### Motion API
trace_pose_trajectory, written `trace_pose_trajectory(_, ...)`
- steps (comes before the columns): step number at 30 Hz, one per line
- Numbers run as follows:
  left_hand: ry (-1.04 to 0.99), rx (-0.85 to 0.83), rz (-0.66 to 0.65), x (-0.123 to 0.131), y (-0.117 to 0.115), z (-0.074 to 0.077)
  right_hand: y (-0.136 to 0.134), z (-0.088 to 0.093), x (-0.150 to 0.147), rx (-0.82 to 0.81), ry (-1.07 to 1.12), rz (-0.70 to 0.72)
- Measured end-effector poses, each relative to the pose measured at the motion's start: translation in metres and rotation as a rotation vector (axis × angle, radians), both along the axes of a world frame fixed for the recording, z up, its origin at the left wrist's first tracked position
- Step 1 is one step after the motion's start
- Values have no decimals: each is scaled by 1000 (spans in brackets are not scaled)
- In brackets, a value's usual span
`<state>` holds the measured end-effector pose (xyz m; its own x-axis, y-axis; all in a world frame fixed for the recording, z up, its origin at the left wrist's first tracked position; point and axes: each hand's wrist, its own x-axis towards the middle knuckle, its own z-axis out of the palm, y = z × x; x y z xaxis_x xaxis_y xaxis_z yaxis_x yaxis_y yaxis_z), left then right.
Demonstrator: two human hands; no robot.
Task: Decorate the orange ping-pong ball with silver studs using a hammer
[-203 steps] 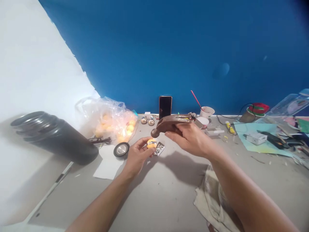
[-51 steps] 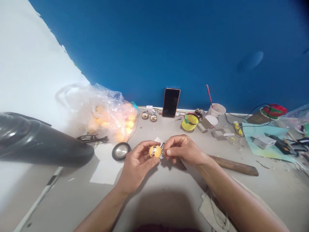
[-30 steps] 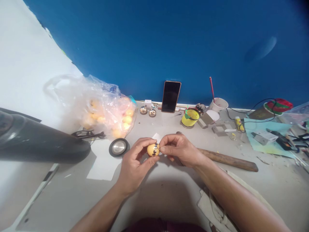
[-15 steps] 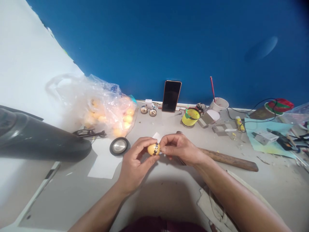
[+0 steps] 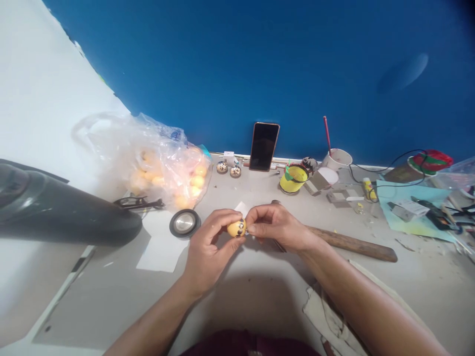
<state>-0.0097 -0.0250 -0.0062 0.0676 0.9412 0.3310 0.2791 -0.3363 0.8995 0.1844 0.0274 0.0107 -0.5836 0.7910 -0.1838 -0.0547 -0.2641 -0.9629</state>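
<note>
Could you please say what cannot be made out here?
In the head view:
Anything the right hand may hold beside the yellow ball: too small to tell.
Head of the hammer: mostly behind the right hand.
Left end of the dark cylinder: cut off by the picture's left edge.

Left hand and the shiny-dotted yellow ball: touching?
Touching. Head view shows the left hand with its fingers closed on the shiny-dotted yellow ball.
</note>
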Motion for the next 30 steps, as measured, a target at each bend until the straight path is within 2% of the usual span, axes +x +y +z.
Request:
trace_pose_trajectory(5,33,102,-10,0,1,-3,0,2,0,-9,-9,16)
trace_pose_trajectory(24,28,80,1,-1,0,-2,-1,0,-2,-44,0,8)
trace_pose_trajectory(30,85,195,58,2,0,-6,-2,-3,-5,-103,38,-31)
